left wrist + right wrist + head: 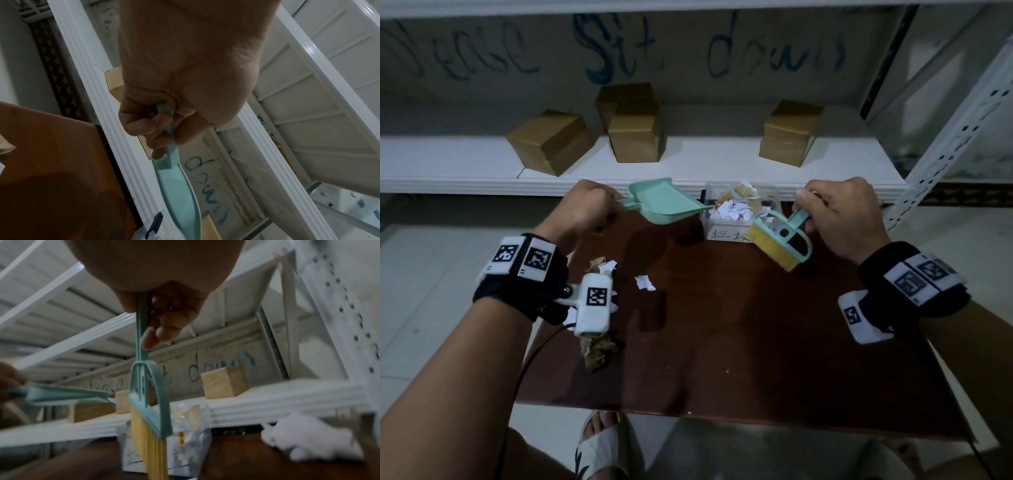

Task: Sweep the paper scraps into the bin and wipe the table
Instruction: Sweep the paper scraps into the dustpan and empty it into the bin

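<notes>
Head view showed the left hand (585, 209) gripping a dustpan (666, 202) tilted toward the bin (726, 233), while the right hand (846, 216) gripped a brush (780, 245).

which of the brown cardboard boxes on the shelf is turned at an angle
The leftmost brown cardboard box on the white shelf: it sits corner-forward, while the others face roughly square.
</notes>
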Motion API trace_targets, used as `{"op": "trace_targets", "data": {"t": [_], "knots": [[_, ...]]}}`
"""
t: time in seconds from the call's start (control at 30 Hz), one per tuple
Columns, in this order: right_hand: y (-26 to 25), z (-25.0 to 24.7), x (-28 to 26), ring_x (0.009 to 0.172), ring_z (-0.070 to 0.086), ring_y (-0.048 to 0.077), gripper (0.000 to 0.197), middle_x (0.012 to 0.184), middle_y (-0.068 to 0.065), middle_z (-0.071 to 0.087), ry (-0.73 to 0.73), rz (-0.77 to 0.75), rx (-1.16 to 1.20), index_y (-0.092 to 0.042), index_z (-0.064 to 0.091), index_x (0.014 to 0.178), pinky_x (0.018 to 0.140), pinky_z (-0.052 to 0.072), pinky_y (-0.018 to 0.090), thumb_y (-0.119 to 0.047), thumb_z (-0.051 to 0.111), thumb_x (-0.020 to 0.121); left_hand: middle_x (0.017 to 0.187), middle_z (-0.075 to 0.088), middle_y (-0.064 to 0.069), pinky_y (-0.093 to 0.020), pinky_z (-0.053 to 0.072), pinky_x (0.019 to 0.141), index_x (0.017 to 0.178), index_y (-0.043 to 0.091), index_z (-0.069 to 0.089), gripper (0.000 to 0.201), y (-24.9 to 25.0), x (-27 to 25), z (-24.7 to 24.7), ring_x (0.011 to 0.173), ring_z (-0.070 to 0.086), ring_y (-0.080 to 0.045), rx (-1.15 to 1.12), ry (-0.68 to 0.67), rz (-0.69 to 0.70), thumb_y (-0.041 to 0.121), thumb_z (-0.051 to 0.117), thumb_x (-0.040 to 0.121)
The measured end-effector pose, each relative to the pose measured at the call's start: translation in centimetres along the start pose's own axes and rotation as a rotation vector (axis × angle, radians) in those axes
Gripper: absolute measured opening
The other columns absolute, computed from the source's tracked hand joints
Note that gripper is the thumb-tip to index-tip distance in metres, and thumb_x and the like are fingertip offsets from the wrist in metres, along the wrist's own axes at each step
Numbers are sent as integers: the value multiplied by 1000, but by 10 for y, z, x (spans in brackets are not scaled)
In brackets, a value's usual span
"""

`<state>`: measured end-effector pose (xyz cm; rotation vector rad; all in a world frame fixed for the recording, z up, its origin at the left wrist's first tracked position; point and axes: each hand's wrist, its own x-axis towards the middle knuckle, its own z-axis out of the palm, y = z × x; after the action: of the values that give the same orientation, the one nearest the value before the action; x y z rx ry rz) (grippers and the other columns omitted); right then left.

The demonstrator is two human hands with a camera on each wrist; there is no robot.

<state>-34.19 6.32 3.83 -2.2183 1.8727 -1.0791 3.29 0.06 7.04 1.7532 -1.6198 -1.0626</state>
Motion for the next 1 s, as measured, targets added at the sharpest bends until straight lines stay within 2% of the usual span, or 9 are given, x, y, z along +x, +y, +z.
{"op": "trace_targets", "data": {"t": [0.1, 0.2, 0.37, 0.5, 0.57, 0.67, 0.77, 0.9, 1.0], "knots": [[4, -2, 1, 67, 65, 31, 48, 65, 5, 69, -177, -65, -241, -20, 72, 82, 70, 54, 45, -51, 39, 100, 65, 46, -13, -21, 30, 42, 79, -4, 67, 12, 3, -6, 2, 49, 36, -19, -20, 5, 3, -7, 56, 82], [3, 3, -5, 71, 65, 35, 40, 71, 10, 68, -248, -107, -442, -20, 71, 81, 67, 50, 41, -44, 46, 101, 61, 45, -11, -20, 31, 41, 78, 2, 66, 16, 7, -11, 4, 48, 36, -19, -40, -5, -3, -8, 54, 80], [-2, 13, -8, 61, 64, 35, 39, 65, 13, 64, -225, -110, -640, -16, 69, 78, 60, 51, 40, -42, 49, 100, 61, 44, -11, -20, 32, 41, 78, 2, 65, 16, 11, -15, 1, 47, 36, -18, -72, -1, 12, -8, 53, 83], [-3, 18, -11, 55, 60, 32, 36, 61, 11, 61, -182, -67, -723, -14, 69, 78, 57, 48, 36, -38, 55, 101, 58, 45, -10, -20, 34, 40, 67, 4, 60, 21, 14, -16, 1, 47, 38, -19, -49, 0, 12, -8, 53, 84], [-2, 23, -12, 56, 61, 33, 35, 61, 12, 60, -193, -56, -737, -13, 69, 75, 56, 46, 35, -34, 58, 101, 60, 47, -12, -19, 35, 40, 65, 5, 60, 24, 14, -16, 1, 48, 39, -20, -39, -3, 6, -8, 52, 84], [2, 33, -15, 61, 62, 35, 37, 64, 14, 62, -230, -67, -704, -13, 67, 72, 58, 50, 39, -33, 56, 101, 63, 47, -14, -19, 35, 41, 70, 1, 62, 19, 14, -16, 1, 50, 39, -22, -39, -8, 5, -8, 52, 83], [2, 38, -16, 69, 64, 36, 40, 70, 14, 65, -271, -103, -642, -15, 72, 81, 63, 49, 39, -42, 49, 100, 66, 48, -16, -21, 37, 42, 78, -1, 64, 14, 15, -17, 1, 50, 39, -23, -29, -7, 21, -6, 53, 85], [-4, 38, -19, 74, 65, 28, 51, 79, 7, 73, -346, -171, -477, -23, 79, 91, 70, 47, 36, -53, 38, 99, 69, 48, -17, -21, 37, 41, 77, -1, 63, 13, 18, -17, 0, 51, 40, -22, -21, -10, 33, -5, 54, 86], [-11, 36, -18, 67, 60, 23, 51, 71, 3, 70, -349, -201, -345, -23, 78, 86, 64, 42, 33, -54, 41, 99, 67, 47, -16, -20, 36, 41, 77, 0, 63, 13, 18, -16, -2, 48, 39, -21, -24, -6, 33, -5, 54, 85]]}}
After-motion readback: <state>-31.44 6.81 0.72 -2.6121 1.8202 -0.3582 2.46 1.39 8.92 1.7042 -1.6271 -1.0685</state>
